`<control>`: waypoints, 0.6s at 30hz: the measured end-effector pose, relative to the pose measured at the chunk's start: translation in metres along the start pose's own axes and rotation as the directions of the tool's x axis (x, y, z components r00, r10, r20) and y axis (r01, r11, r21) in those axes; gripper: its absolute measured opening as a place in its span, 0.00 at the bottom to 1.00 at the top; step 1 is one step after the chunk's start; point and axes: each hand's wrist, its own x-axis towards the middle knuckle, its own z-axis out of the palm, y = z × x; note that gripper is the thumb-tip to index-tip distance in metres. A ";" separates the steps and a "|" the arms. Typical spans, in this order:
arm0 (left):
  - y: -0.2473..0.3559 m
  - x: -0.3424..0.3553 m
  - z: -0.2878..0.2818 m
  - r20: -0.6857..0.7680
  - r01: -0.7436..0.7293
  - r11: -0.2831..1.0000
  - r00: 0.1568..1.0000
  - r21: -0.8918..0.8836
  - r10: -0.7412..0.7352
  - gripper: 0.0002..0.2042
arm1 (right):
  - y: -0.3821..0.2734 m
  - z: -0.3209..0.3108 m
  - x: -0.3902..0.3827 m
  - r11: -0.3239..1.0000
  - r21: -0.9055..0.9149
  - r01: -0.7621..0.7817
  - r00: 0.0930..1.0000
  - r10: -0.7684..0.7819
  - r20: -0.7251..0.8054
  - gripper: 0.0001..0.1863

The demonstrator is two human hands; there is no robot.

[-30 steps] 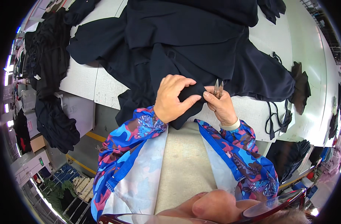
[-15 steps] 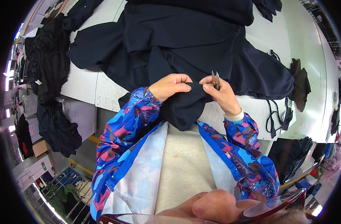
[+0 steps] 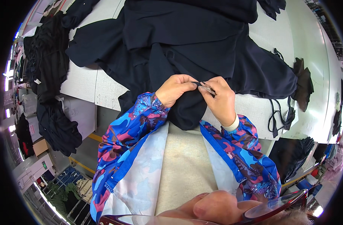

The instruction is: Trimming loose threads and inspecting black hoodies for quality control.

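A dark navy garment [image 3: 186, 32] lies spread over the pale table, and its near end hangs over the front edge toward my body. My left hand [image 3: 176, 90] pinches a fold of this cloth between thumb and fingers. Close against it, my right hand [image 3: 221, 98] is closed round small metal thread snips [image 3: 208, 90]. The blades point left, at the pinched cloth beside my left fingertips. Whether they touch the fabric I cannot tell. My right fingers hide part of the snips.
Dark garments [image 3: 47, 60] are heaped along the left table edge, some hanging down. At the right lie thin black straps [image 3: 275, 118] and a sheer dark piece of cloth [image 3: 303, 84]. The white table [image 3: 79, 82] has its front edge near my waist.
In my right hand the snips have turned from pointing up and away to pointing left at the cloth. Both hands have drawn closer together at the pinched fold.
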 end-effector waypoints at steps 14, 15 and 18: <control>-0.003 0.001 -0.006 -0.020 -0.027 0.999 0.999 -0.039 0.026 0.09 | 0.025 -0.010 0.008 0.557 0.600 -0.574 0.819 0.374 0.436 0.11; -0.002 0.001 -0.005 0.001 -0.049 0.999 0.999 -0.008 0.049 0.11 | 0.024 -0.009 0.007 0.604 0.625 -0.495 0.868 0.314 0.384 0.11; 0.002 0.001 -0.004 0.015 -0.070 0.980 0.998 0.185 0.069 0.11 | 0.020 -0.002 0.006 0.765 0.533 -0.360 0.933 0.278 0.230 0.09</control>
